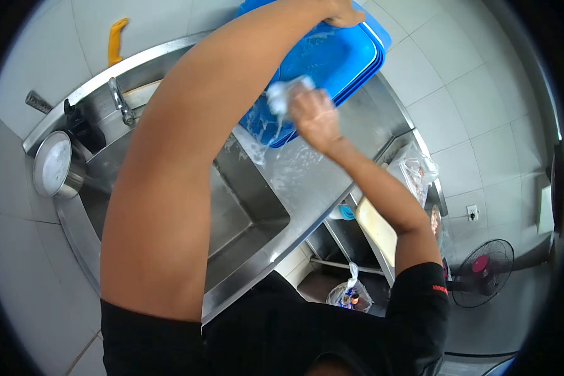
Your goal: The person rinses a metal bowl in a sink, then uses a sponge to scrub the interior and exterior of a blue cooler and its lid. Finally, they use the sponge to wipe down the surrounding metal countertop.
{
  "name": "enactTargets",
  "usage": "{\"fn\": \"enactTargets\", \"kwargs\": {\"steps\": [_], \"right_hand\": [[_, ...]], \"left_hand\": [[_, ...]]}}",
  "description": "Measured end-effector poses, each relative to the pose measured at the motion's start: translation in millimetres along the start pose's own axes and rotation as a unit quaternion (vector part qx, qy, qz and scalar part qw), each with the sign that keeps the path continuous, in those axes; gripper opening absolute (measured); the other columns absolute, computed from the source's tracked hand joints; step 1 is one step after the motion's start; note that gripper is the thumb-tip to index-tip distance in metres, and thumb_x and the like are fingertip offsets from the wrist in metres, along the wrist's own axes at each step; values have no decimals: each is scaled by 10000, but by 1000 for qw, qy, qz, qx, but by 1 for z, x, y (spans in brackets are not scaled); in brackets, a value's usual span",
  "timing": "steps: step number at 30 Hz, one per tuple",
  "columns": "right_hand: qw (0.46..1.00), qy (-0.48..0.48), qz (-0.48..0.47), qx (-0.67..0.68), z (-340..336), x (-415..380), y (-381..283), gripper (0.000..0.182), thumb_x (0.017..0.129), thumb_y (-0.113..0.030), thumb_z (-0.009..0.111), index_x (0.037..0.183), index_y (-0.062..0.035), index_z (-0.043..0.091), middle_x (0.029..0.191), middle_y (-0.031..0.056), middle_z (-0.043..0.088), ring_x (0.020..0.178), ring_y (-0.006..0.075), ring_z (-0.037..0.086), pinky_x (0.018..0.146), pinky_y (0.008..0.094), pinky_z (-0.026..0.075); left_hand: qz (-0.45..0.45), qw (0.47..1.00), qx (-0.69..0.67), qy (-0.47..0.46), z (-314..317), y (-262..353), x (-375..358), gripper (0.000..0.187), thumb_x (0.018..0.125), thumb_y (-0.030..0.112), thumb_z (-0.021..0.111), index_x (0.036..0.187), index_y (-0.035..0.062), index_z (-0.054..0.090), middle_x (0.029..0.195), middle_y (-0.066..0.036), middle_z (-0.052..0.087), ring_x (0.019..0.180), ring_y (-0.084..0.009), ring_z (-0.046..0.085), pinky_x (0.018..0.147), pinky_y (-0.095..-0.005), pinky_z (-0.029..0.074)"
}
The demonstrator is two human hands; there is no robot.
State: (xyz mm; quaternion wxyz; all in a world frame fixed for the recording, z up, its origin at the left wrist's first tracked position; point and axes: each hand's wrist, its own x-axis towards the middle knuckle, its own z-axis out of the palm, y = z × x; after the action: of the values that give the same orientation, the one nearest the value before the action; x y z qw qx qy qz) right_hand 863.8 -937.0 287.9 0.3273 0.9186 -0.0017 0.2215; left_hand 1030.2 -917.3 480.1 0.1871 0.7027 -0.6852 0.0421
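Several stacked blue plastic trays [338, 59] lean at the back of the steel counter, streaked with suds inside. My left hand [343, 14] reaches across to their far edge and closes over the rim; part of it is cut off at the top of the view. In my right hand [314, 119] is a white, foam-covered sponge [285, 94], pressed to the near part of the top tray. Motion blurs this hand and the sponge a little. Suds and water [291, 166] wet the steel beside the trays.
A steel sink basin [232, 210] lies under my left arm, with a tap [120, 103] behind it. A metal pot [56, 166] stands at the left corner. To the right are a pale board [377, 229], bagged food [413, 175] and a fan [482, 272].
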Motion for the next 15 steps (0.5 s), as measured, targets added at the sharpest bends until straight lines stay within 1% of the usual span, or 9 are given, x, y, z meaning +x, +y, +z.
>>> {"fn": "enactTargets", "kwargs": {"steps": [2,4,6,7,8,10,11,13,15], "right_hand": [[995,35,87,-41,-45,19,25,306,644,-104,632,947,-55,643,1153,109,560,1088,259,522,864,452,397],[991,54,114,-42,-58,24,25,331,635,-89,636,964,-53,639,1160,110,556,1105,277,511,862,454,395],[985,77,146,-48,-51,17,19,357,626,-74,640,982,-52,635,1167,110,551,1122,295,500,860,455,394],[972,111,207,-30,-29,-1,2,445,612,-67,666,1054,-68,614,1201,119,527,1156,323,470,892,471,376],[953,149,265,-15,-7,-16,-15,538,598,-59,692,1126,-85,592,1235,128,502,1189,351,440,925,487,359],[900,216,374,52,25,-37,-64,600,629,-15,674,1208,-30,517,1241,188,468,1203,397,398,961,511,329],[896,222,382,52,35,-37,-81,600,629,-15,674,1208,-30,517,1241,188,468,1203,397,398,961,511,329],[770,292,555,120,49,-32,-110,626,687,-16,673,1261,43,430,1220,249,448,1177,422,388,977,513,319],[733,302,589,158,43,-16,-113,655,696,-13,669,1281,65,386,1223,270,417,1169,422,382,983,502,313]], "left_hand": [[-11,1000,5,4,0,6,-2,569,944,473,324,1281,62,527,1354,-139,481,1277,-300,424,1055,-603,199],[-6,1000,-5,5,0,9,-5,556,945,467,321,1285,77,527,1357,-136,479,1278,-303,421,1050,-611,197],[5,1000,-10,7,0,12,-5,544,947,461,317,1288,93,528,1360,-134,476,1279,-306,418,1046,-619,195],[3,1000,7,7,3,17,-6,532,950,450,307,1289,105,529,1358,-131,479,1281,-309,413,1040,-631,194],[1,1000,28,10,3,20,-6,521,954,440,297,1290,117,529,1357,-128,481,1284,-312,408,1033,-642,192],[14,999,40,17,6,26,-8,519,955,431,285,1286,118,533,1355,-132,481,1287,-312,403,1026,-656,189],[18,999,44,26,7,27,-8,517,957,421,273,1282,118,536,1353,-137,481,1291,-312,397,1018,-670,186],[9,998,65,9,6,30,-7,521,956,399,261,1259,87,547,1337,-156,490,1271,-331,418,1026,-657,198],[-2,997,77,4,12,29,5,524,952,393,265,1241,63,552,1319,-177,498,1252,-346,434,1024,-644,219]]}}
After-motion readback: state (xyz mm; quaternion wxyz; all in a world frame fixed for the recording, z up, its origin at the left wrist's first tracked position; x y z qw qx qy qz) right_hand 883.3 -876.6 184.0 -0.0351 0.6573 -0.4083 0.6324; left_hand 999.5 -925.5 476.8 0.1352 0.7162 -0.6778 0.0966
